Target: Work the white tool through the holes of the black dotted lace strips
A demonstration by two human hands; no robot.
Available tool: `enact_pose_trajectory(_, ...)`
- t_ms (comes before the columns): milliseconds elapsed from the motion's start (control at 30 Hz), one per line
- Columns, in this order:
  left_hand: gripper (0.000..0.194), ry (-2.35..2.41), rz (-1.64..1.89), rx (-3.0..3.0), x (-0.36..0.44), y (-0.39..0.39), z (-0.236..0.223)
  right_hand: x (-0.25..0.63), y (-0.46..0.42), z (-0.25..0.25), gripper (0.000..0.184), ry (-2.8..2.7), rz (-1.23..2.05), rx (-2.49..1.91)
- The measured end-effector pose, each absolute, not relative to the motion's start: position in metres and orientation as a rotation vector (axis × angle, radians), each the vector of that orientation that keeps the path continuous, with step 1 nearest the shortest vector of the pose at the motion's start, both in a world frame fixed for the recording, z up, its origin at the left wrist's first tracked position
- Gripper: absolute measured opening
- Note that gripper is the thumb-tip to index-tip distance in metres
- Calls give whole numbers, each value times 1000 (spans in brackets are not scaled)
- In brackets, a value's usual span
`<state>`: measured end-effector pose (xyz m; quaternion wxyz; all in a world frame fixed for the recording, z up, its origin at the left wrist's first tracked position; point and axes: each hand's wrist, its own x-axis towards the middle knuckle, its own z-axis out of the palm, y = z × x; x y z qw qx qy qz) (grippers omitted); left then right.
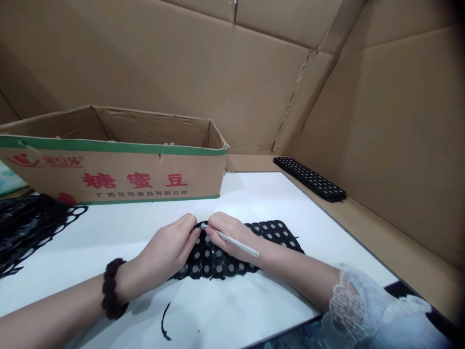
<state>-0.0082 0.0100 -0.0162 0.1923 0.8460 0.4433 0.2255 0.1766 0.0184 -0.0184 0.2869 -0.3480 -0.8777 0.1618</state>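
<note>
Dotted black sheet (227, 268): this part is lying on the white work surface (214, 310), mid-scene, partly under both hands. Cardboard walls (145, 63) are enclosing the far and right sides, and a cardboard ledge (358, 220) is running along the right side of the surface.

Count: two hands are meeting at the sheet. The left hand (165, 247) is closing its thumb and fingers on the far edge. The right hand (232, 236) is gripping one white pen-like tool (238, 242), whose tip is pointing at that edge beside the left fingertips; tip contact cannot be confirmed. One cardboard box (203, 177) is standing far left. One pile of perforated black webbing (32, 228) is lying at the left; its layers are overlapping too closely to count. One dotted black panel (308, 178) is lying on the ledge, far right. One thin black strip (165, 321) is lying near the left forearm.

Edges: the sheet's near edge is facing a wide stretch of white surface. A narrower band is separating its far edge from the box. The right forearm is crossing the sheet's right half.
</note>
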Motion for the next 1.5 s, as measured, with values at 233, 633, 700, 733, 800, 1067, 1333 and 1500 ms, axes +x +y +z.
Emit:
enact_pose_trajectory(233,30,1154,698,2012,-9,20,-14,183,20,-14,34,-1873,1013,-1043)
enact_pose_trajectory(633,29,1164,743,1954,-8,20,-15,176,19,-16,34,-1750,1071,-1118)
enact_pose_trajectory(700,30,1160,742,1927,-8,20,-14,176,19,-15,34,-1696,1120,-1145)
enact_pose_trajectory(733,30,1154,738,1903,-7,20,-14,175,20,-14,34,-1671,1145,-1151)
enact_pose_trajectory(800,30,1132,731,1844,-6,21,-15,175,20,-14,34,-1632,1175,-1151)
enact_pose_trajectory(1067,31,1124,731,1819,-7,20,-16,173,18,-16,35,-1626,1161,-1200)
enact_pose_trajectory(1333,26,1435,777,2213,0,5,-18,162,4,-12,29,-1921,792,-1185)
enact_pose_trajectory(1500,24,1437,753,2234,1,2,-15,162,9,-15,28,-1939,742,-1142)
